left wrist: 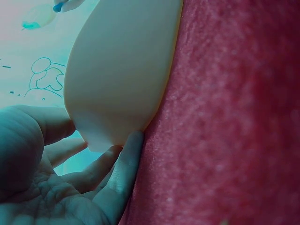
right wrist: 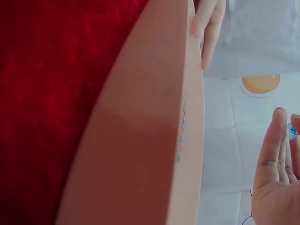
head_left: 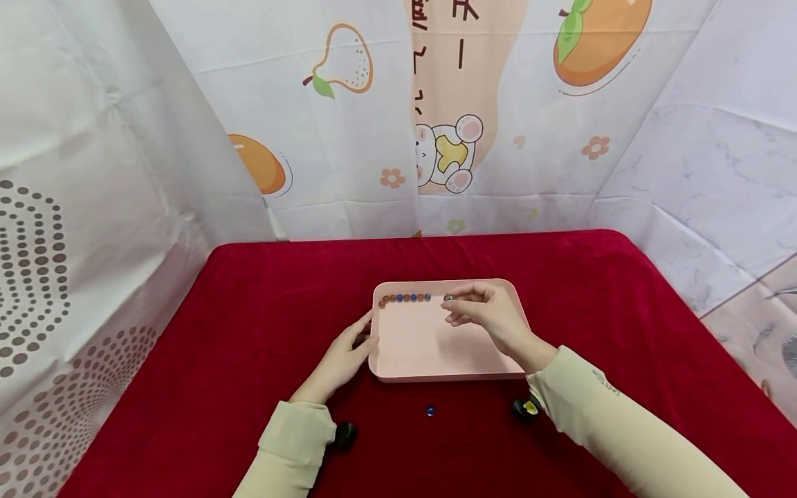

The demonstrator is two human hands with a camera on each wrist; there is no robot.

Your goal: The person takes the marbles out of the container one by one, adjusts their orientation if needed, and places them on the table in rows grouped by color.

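Observation:
A shallow pink tray point(head_left: 436, 346) lies on the red cloth. My left hand point(head_left: 342, 356) holds its left side, the thumb at the rim and the other fingers against the outer wall point(left wrist: 122, 61). Above the tray's far right part, my right hand point(head_left: 488, 315) pinches a clear glass marble with blue inside point(right wrist: 292, 131) between thumb and fingertip. Several orange and blue marbles point(head_left: 407, 298) form a row along the tray's far wall, towards its left corner. The right wrist view shows this row of marbles point(right wrist: 181, 138) beyond the tray's near wall.
One blue marble point(head_left: 430, 411) lies on the red cloth point(head_left: 280, 297) in front of the tray. White printed curtains point(head_left: 349, 138) hang behind the table and at both sides. Black wrist devices point(head_left: 345, 435) sit beneath the cuffs.

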